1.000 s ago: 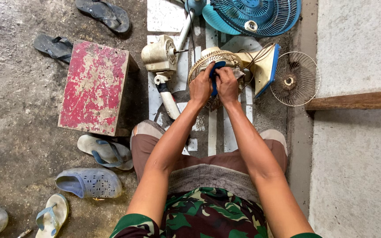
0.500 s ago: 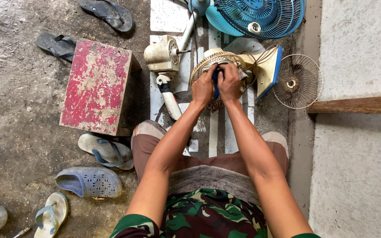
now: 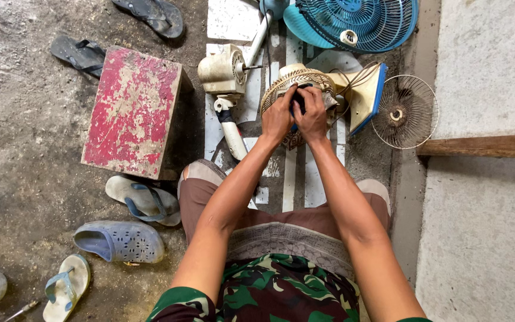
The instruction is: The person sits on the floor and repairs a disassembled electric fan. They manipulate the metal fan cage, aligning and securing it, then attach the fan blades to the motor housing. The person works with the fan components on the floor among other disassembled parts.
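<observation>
Both hands, left (image 3: 277,117) and right (image 3: 312,114), have fingers curled tight around a small blue tool pressed onto the fan motor (image 3: 298,83) on the floor beyond the knees; best keep the motor braced and the tool square.

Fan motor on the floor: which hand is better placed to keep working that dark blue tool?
Probably right. The right hand covers the tool at the fan motor; the left hand sits beside it, seemingly bracing the motor.
</observation>
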